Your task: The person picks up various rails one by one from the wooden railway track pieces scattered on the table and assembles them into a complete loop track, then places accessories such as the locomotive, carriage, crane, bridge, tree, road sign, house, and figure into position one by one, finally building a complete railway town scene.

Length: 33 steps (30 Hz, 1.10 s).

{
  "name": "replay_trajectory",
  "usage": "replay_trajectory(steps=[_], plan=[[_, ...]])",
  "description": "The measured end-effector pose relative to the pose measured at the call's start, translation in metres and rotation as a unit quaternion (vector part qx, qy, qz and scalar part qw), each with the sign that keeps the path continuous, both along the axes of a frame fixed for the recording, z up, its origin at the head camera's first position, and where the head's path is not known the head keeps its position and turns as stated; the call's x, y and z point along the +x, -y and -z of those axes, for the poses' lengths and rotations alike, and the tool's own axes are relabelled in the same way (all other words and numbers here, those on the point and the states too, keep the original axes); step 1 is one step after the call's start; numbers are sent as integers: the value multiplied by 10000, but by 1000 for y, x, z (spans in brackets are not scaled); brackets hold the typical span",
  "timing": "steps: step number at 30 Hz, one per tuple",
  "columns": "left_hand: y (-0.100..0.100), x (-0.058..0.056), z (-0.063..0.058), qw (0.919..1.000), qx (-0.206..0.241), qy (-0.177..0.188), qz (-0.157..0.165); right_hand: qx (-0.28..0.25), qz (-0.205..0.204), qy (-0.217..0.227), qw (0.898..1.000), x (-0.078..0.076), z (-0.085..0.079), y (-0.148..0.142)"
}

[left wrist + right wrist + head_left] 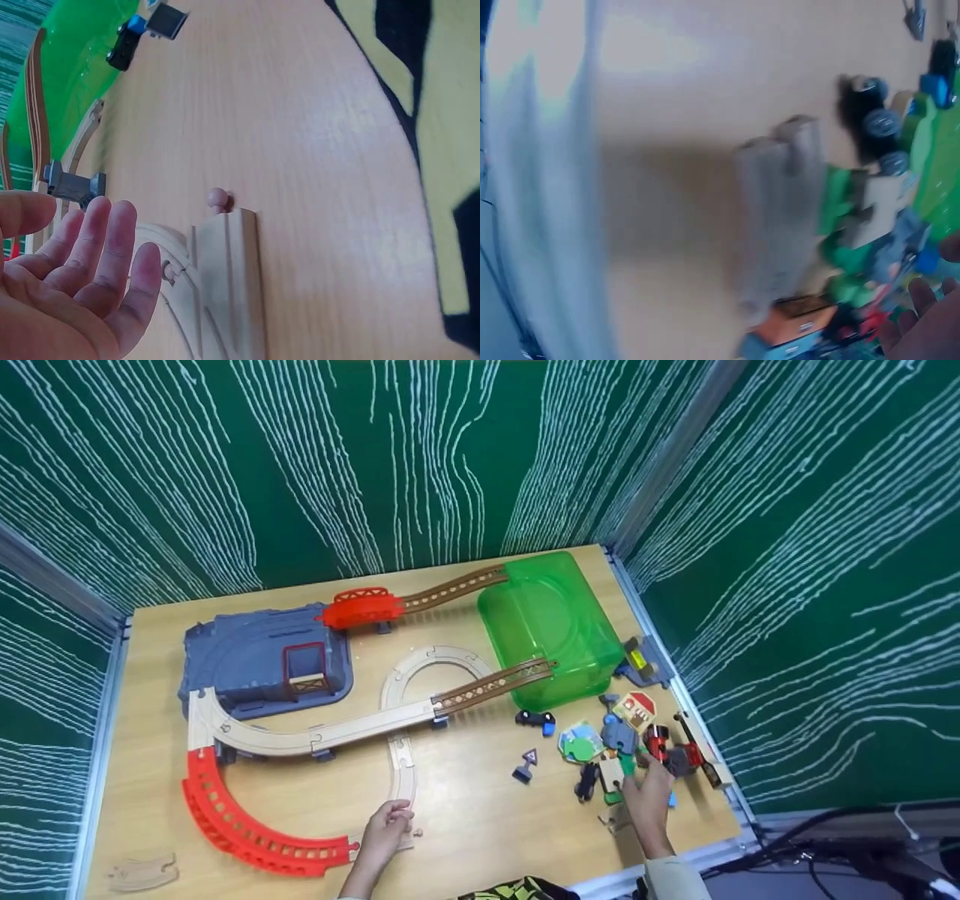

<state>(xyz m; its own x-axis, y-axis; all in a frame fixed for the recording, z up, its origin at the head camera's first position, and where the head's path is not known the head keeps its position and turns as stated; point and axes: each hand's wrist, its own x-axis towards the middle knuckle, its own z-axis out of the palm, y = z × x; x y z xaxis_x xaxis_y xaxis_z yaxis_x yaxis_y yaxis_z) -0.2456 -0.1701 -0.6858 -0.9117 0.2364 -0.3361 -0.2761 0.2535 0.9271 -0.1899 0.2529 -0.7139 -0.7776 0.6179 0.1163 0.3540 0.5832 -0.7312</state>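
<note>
My left hand point(386, 832) hovers by the near end of the wooden train track point(403, 776), palm turned up and fingers loosely bent with nothing in them. In the left wrist view a wooden switch track point(229, 292) with a round peg lies just beyond the fingers. Over the toy pile at the right is my right hand point(650, 802), its fingers spread and no object visible in them. Close to its fingertips are a red toy engine point(656, 741) and a pale wooden block point(611, 774). The right wrist view is blurred; wooden track pieces point(776, 217) lie beside the pile there.
A green translucent bin point(555, 630) supports brown ramp tracks point(491, 686). Grey mountain base point(255, 660), red bridge point(364, 607) and red curved track point(255, 832) join the layout. A road sign point(525, 766), a black-and-blue vehicle point(535, 721) and a loose track point(142, 873) lie apart.
</note>
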Motion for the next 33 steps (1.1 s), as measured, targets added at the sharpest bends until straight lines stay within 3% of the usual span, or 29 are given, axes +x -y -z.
replay_trajectory(steps=[6, 12, 17, 21, 24, 26, 28, 33], plan=[[7, 1, 4, 9997, -70, 177, -168, 269, 22, 278, 9993, 4, 13, -1], [9, 3, 7, 9995, -31, 236, -205, 691, -342, 1229, 9894, -4, 31, 6], [9, 2, 7, 9996, 74, 157, -230, 679, -99, 1596, 9848, -12, 36, 12], [10, 1, 6, 9995, 67, 107, -303, 846, 350, 1217, 9883, -17, 29, 18], [10, 1, 6, 9993, 14, 119, -364, 779, 490, 638, 9937, -26, 20, 32], [11, 2, 7, 9991, 5, 136, -395, 524, 217, 123, 9983, -36, 13, 46], [11, 2, 7, 9991, 16, 140, -401, 322, -324, -303, 9985, -49, 7, 63], [12, 4, 7, 9990, 44, 111, -429, 399, -1600, -694, 9839, -86, 7, 103]])
